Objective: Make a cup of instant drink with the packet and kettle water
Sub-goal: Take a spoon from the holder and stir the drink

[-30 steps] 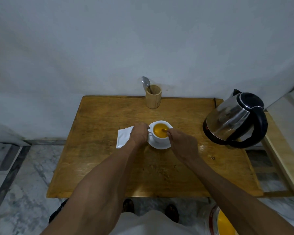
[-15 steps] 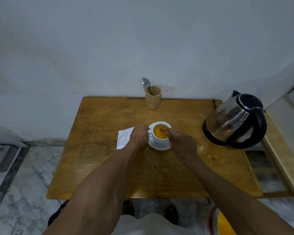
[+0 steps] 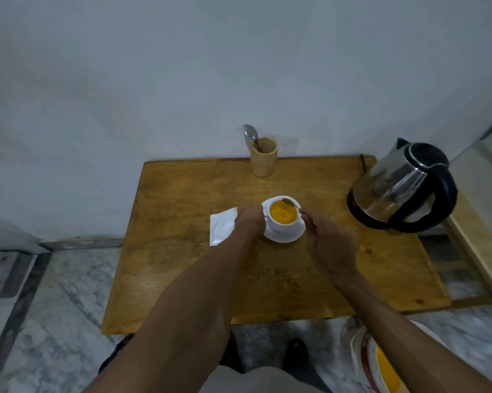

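Observation:
A white cup (image 3: pixel 281 224) full of orange drink stands on a white saucer (image 3: pixel 291 236) in the middle of the wooden table (image 3: pixel 182 265). My left hand (image 3: pixel 249 221) grips the cup at its handle side. My right hand (image 3: pixel 324 239) pinches a small spoon (image 3: pixel 289 202), whose bowl is raised at the cup's far rim, just above the drink. A white packet (image 3: pixel 222 229) lies flat on the table, left of my left hand. The steel kettle (image 3: pixel 401 185) with black lid and handle stands at the table's right edge.
A wooden holder (image 3: pixel 263 160) with one spoon (image 3: pixel 251 136) stands at the table's back edge against the wall. A pale wooden surface (image 3: pixel 480 245) adjoins the table on the right. A round container with orange contents (image 3: pixel 381 364) sits on the marble floor near my right forearm.
The spoon's bowl has come up out of the drink to the cup's far rim, and my right hand has drawn back slightly toward me. My left hand still holds the cup.

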